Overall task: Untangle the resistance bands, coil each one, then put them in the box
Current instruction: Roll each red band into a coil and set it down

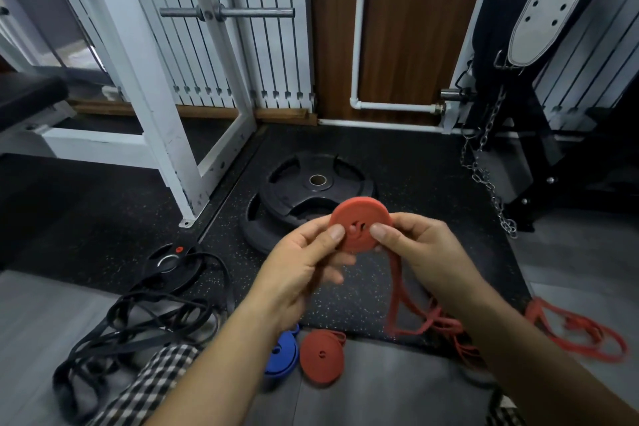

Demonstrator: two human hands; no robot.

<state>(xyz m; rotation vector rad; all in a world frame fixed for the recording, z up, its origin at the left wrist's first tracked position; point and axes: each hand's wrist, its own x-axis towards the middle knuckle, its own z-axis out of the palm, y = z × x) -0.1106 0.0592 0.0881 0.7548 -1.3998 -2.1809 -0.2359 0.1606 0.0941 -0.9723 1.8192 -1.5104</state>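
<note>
While the red coil (359,228) sits pinched between both thumbs, I read this as mid-winding: my left hand (304,266) clamps the disc's left edge with thumb on its face, and my right hand (418,252) grips the right edge, fingers curled behind it. The relation that matters is the loose tail (397,294): it drops from the coil's lower right, passes under the right hand's grip, and runs down and rightward to the floor, joining a slack red heap (581,332) well apart on the right. So the right hand is nearer the unwound length, and I judge it should feed while the left turns the disc. The coil's flat face points toward me, held above the speckled mat (432,169), in front of a black weight plate (316,183). Two finished coils, a blue coil (281,356) and a second red coil (321,356), lie touching on the floor below. Black bands (145,318) remain tangled at left. I see no box.
</note>
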